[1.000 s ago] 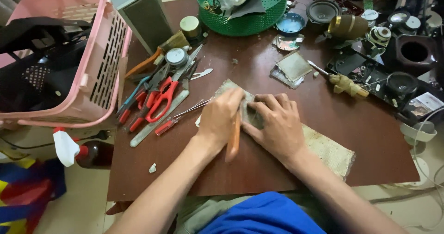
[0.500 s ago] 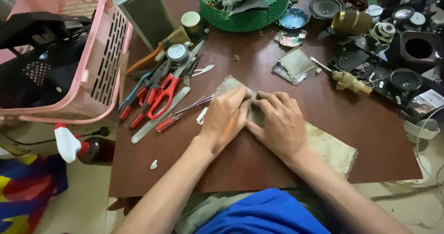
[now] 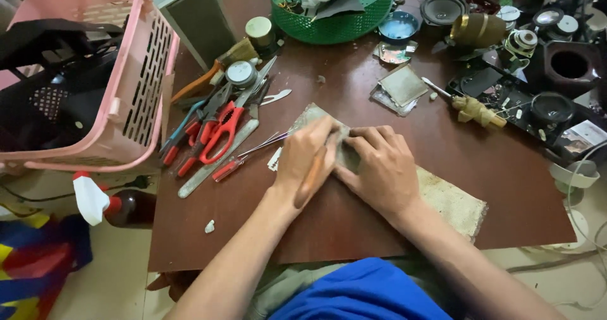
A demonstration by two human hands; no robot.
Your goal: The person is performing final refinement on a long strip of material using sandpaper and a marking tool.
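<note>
Fingertips of both hands pressed together onto a small grey piece (image 3: 346, 150) mid-table, pinning it flat against the worn mat (image 3: 452, 203). Left hand (image 3: 303, 159) also clamped round a wooden-handled tool (image 3: 311, 179), kept ready; right hand (image 3: 379, 171) steadying. Scissors (image 3: 221, 133) lying far left.

Dark brown wooden desk (image 3: 379, 231), cluttered along its far edge. Pale tiled floor (image 3: 120, 276) showed at left and right. A pink plastic basket (image 3: 136, 105) stood at the left desk edge, with a grey box (image 3: 199, 16) behind it. A brown spray bottle (image 3: 120, 207) sat on the floor beside colourful fabric (image 3: 31, 263). Light was even and soft.
</note>
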